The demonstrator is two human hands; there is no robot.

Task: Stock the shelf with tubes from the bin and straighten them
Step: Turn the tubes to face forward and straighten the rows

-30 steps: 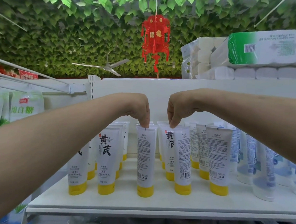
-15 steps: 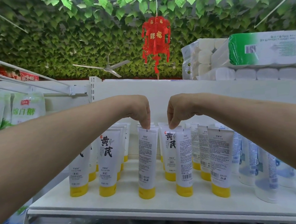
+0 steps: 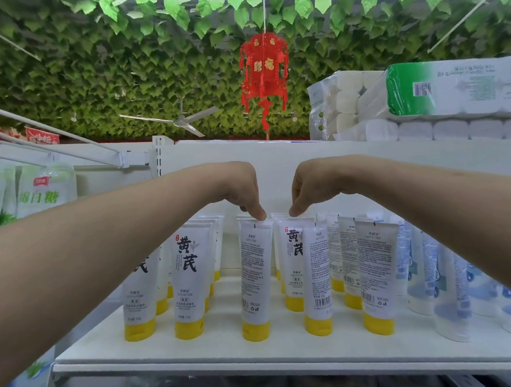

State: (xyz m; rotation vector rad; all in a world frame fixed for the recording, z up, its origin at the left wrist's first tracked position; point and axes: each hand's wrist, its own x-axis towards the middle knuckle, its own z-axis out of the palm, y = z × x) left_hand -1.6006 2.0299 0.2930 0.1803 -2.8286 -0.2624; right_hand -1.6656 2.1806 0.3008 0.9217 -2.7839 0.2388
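Observation:
White tubes with yellow caps stand cap-down in rows on the white shelf (image 3: 286, 353). My left hand (image 3: 242, 191) pinches the crimped top of a front-row tube (image 3: 254, 279) whose back label faces me. My right hand (image 3: 308, 187) pinches the top of a second-row tube (image 3: 293, 262) that shows its black-character front, just behind another front-row tube (image 3: 316, 282). To the left, two front-row tubes (image 3: 187, 279) face forward. Further tubes (image 3: 375, 275) on the right show their back labels. No bin is in view.
Taller blue-and-white tubes (image 3: 448, 286) crowd the shelf's right end. Packs of toilet rolls (image 3: 450, 94) lie on the shelf top above. Green-and-white bags (image 3: 44, 192) hang at the left. A red lantern (image 3: 264, 71) hangs from the leafy ceiling.
Both hands stay pinched on the same two tube tops. The view has shifted slightly, and the tubes stand where they were.

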